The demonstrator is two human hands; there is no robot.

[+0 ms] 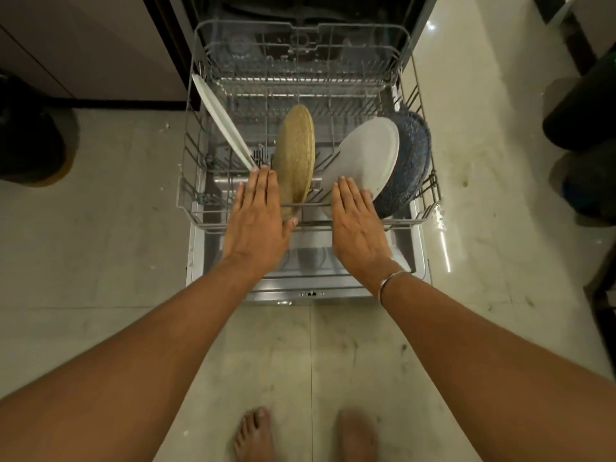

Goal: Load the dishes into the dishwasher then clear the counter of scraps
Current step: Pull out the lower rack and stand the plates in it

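The dishwasher's lower rack [186, 208] is pulled out over the open door [306, 288]. Several plates stand in it: a white plate [220, 121] leaning at the left, a tan speckled plate [296, 151] in the middle, a white plate [370, 151] and a blue patterned plate [413, 158] at the right. My left hand [258, 218] lies flat with fingers together over the rack's front rail, its thumb touching the tan plate's lower edge. My right hand [356, 225] is flat too, fingertips against the lower edge of the right white plate. Neither hand grips anything.
The upper rack [300, 51] sits partly pulled out above and behind, apparently empty. Dark bins stand on the floor at the left [30, 135] and right [583, 105]. A cabinet front [83, 45] is at the upper left. My bare feet [253, 435] stand on pale tiles.
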